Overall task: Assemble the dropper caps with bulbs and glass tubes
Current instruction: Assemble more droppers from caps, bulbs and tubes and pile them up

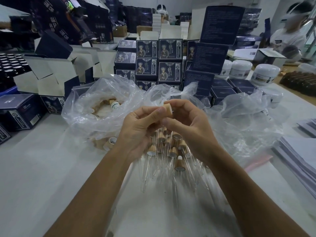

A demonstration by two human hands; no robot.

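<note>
A tan wooden dropper cap [168,108] is held up over the table between both hands. My left hand [140,129] pinches its left side with thumb and fingers. My right hand [186,122] curls around its right side from above and below. Under the hands lies a pile of assembled droppers [169,151] with wooden caps and thin glass tubes pointing toward me. A clear plastic bag [102,106] at the left holds loose wooden caps. Whether a bulb or tube is in the held cap is hidden by my fingers.
Stacks of dark blue printed boxes [159,60] stand behind the bags. Open folded cartons [51,77] sit at the left, white jars [265,74] at the right, paper sheets [301,151] along the right edge. Another person [289,38] works at the far right.
</note>
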